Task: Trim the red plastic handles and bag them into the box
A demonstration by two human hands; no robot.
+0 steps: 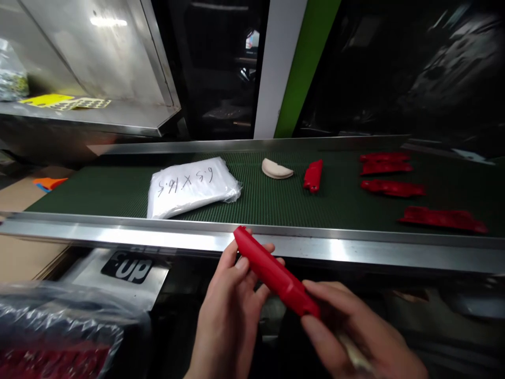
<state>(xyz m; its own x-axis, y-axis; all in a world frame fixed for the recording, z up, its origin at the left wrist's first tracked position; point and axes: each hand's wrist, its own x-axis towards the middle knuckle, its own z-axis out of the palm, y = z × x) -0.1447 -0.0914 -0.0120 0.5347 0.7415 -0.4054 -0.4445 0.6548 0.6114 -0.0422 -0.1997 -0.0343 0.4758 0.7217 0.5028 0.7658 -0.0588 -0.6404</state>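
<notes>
A long red piece (272, 266) lies at the lower centre of the frame, in front of the metal rail (197, 234) and held by both hands. Its long axis slants from upper left down to lower right, so each end belongs to a different hand. The left hand (226, 300) has the upper end, thumb at the near edge and fingers behind and beneath, a fairly loose, partly spread grip. The right hand (359, 321) has the lower end in a narrow grip, thumb below and forefinger above (a pale handle (353, 352) also shows within that hand, though what it belongs to is hidden).

Beyond the rail, on the green belt (276, 205), are a white packet (189, 187) with handwriting left of centre, a cream half-round piece (276, 169) near the middle and a short red part (313, 176) just right of it. More red parts (392, 188) lie toward the right edge.
</notes>
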